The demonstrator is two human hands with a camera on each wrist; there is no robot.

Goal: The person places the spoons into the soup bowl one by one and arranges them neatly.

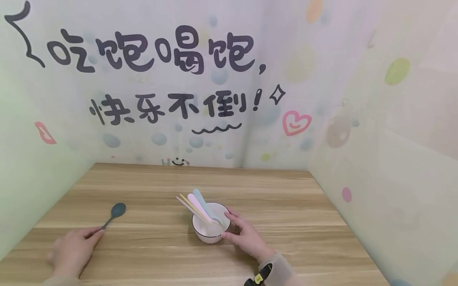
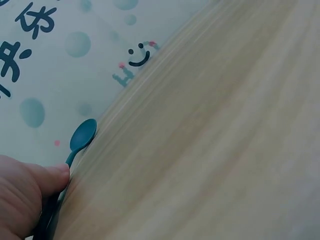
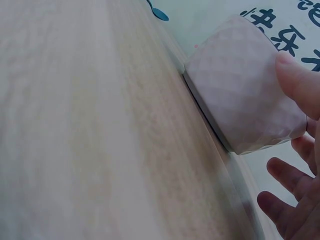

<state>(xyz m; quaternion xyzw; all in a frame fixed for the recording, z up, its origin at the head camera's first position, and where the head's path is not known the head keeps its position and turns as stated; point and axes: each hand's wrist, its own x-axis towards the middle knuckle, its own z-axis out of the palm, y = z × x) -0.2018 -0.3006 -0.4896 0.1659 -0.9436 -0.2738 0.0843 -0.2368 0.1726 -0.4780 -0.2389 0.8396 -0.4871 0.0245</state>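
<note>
bowl: small white bowl with a dark rim, sitting on the wooden table near the front edge, a bit right of the middle. From the right wrist view its outside has a faint quilted pattern.
in the bowl: a few pastel utensils, blue, pink and yellowish handles, leaning out toward the back left.
right hand: right hand is cupped against the bowl's right side, thumb on the near side and fingers up by the rim. Fingers are spread a bit and gently bent; the right wrist view shows the thumb on the wall, the others just off it.
dark spoon: teal spoon lying flat on the table, well to the left of the bowl, scoop end pointing away.
left hand: left hand is on the spoon's handle end, thumb and fingers closed round it in the left wrist view.
backdrop: pastel wall with big black Chinese lettering, dots and a pink heart.
</note>
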